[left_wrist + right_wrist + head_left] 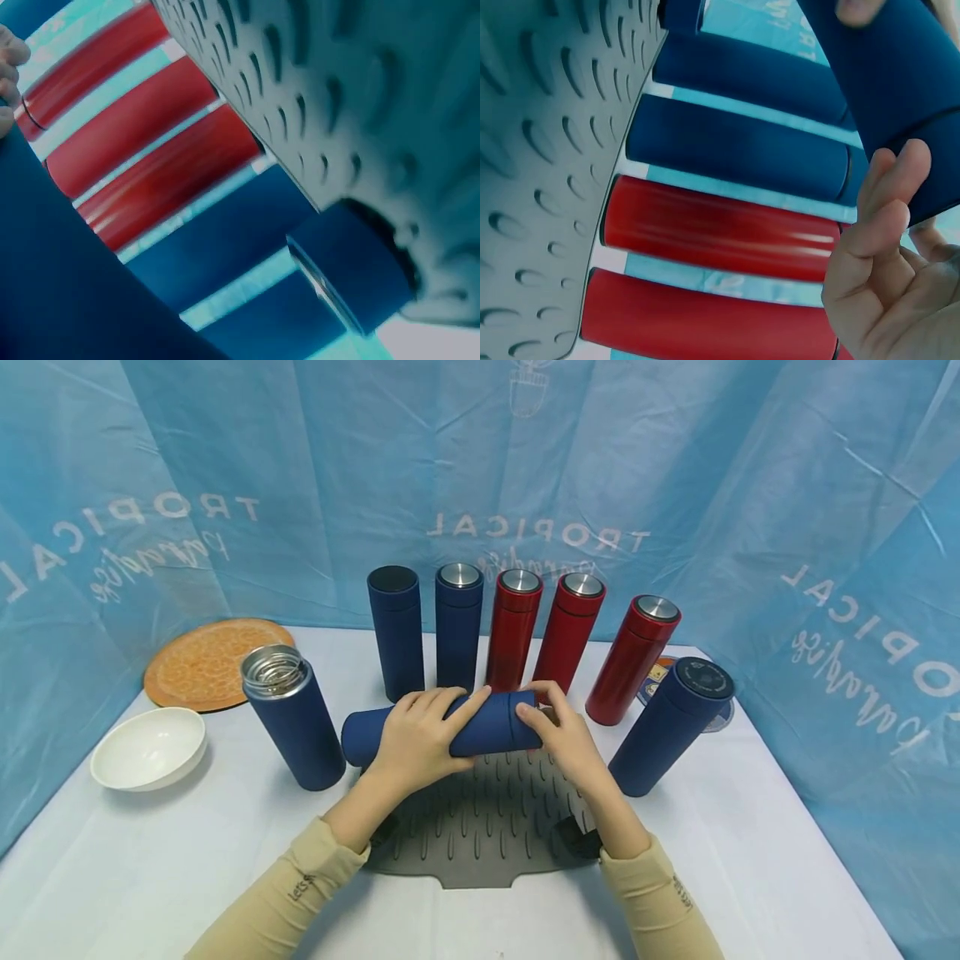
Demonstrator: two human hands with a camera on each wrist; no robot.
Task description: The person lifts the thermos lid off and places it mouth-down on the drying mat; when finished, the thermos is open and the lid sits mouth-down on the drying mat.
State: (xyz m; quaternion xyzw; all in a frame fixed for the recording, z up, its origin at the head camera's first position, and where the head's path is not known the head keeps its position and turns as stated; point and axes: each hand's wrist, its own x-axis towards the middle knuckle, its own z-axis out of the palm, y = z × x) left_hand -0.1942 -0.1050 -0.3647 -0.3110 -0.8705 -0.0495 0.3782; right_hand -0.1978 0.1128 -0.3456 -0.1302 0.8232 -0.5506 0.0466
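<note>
Surface: white table (465, 922) with a grey studded mat (480, 835).
Room: blue curtain (360, 460), white lettering.
Held flask (491, 731): lying sideways above the mat; left hand (420, 731) clamped round its body, right hand (568, 747) gripping one end.
Left wrist view only: a short blue cap-like piece (352, 266) by the mat.
Cut off: most of the held flask, at that view's edge.

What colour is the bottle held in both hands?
The held bottle is dark blue; the head view shows it best.
</note>
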